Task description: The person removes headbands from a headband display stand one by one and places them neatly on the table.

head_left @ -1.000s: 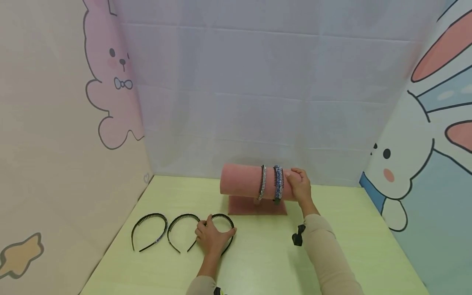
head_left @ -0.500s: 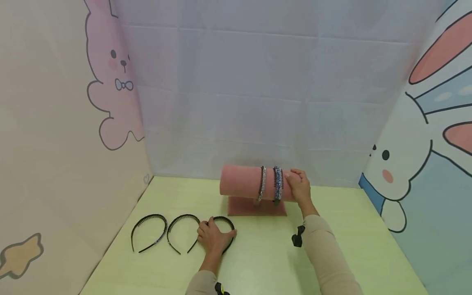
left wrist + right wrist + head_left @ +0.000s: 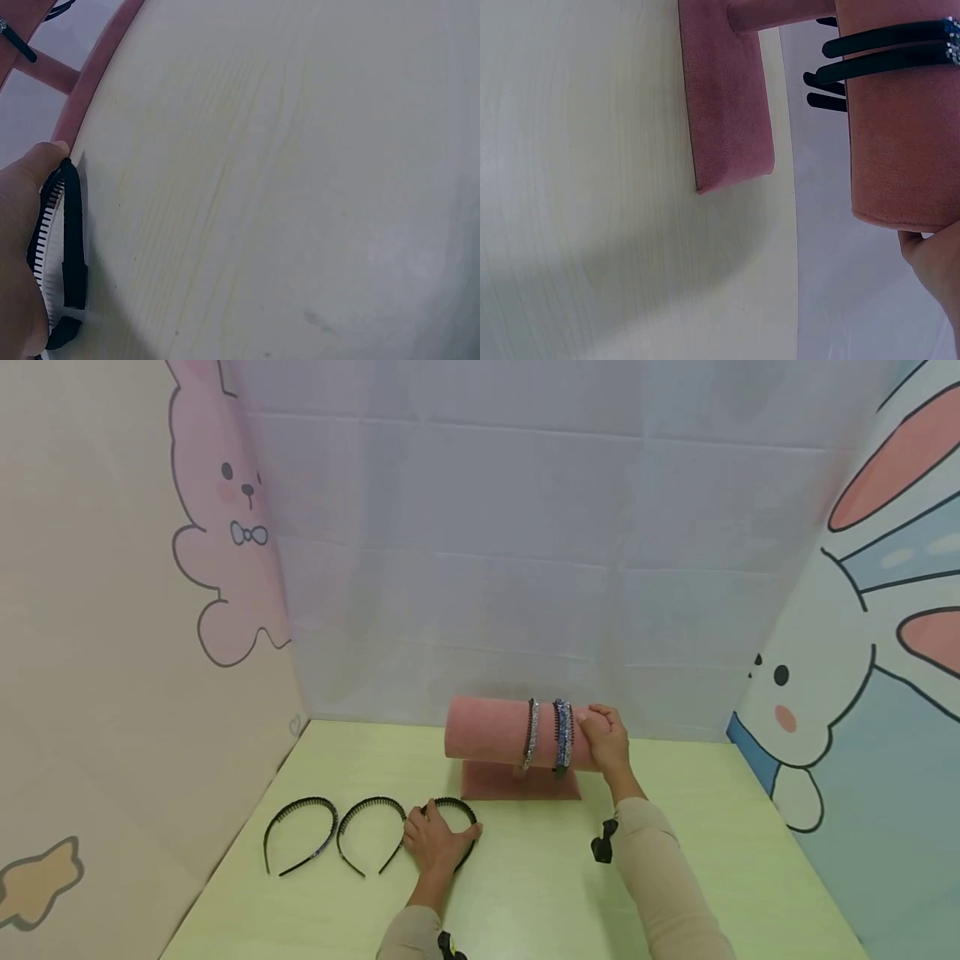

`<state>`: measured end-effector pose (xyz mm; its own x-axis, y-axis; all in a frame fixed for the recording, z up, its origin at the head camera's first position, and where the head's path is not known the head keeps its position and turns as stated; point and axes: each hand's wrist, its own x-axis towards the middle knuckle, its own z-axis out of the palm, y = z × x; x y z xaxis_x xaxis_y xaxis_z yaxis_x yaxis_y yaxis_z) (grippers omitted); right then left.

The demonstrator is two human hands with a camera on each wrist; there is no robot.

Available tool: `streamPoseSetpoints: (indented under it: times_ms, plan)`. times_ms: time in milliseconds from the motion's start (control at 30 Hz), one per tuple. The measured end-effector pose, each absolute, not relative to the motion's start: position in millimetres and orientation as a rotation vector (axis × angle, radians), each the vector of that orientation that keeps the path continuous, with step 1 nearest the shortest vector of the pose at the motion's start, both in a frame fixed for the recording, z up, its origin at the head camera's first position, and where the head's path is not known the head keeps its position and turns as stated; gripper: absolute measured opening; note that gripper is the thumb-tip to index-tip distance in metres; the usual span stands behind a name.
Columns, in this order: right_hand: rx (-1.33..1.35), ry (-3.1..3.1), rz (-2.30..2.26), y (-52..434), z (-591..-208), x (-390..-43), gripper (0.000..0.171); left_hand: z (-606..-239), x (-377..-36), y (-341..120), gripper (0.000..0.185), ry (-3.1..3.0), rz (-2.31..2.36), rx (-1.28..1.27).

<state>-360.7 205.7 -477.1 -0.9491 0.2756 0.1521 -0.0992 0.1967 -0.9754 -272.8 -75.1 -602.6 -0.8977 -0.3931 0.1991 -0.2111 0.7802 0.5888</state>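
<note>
Here the left hand (image 3: 437,843) gripped a black headband (image 3: 453,814) in front of the pink stand (image 3: 487,731); the right hand (image 3: 607,745) clasped the stand's end.

The table (image 3: 675,877) is light yellow-green wood. Three black headbands lie flat on it in a row: the left headband (image 3: 298,833), the middle headband (image 3: 367,831) and the right headband (image 3: 459,814). The pink stand (image 3: 519,782) sits behind them.

2 beige long sleeves (image 3: 660,877) cover both arms, each with a small black wrist camera (image 3: 604,842) strapped at the cuff.
</note>
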Motion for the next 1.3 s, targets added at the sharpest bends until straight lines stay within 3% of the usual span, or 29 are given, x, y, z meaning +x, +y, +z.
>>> streamPoseSetpoints:
  times_ms: [467, 1300]
  plan:
    - [-0.183, -2.209, 1.753, 208.6, -478.5, -362.8, 0.044, -595.3, -261.1, -74.4, 0.106, -2.595, -0.837, 0.463]
    - [-0.147, -2.167, 1.791, 207.1, -480.2, -362.0, 0.042, -542.2, -259.8, -65.9, 0.095, -2.226, -1.052, 0.241]
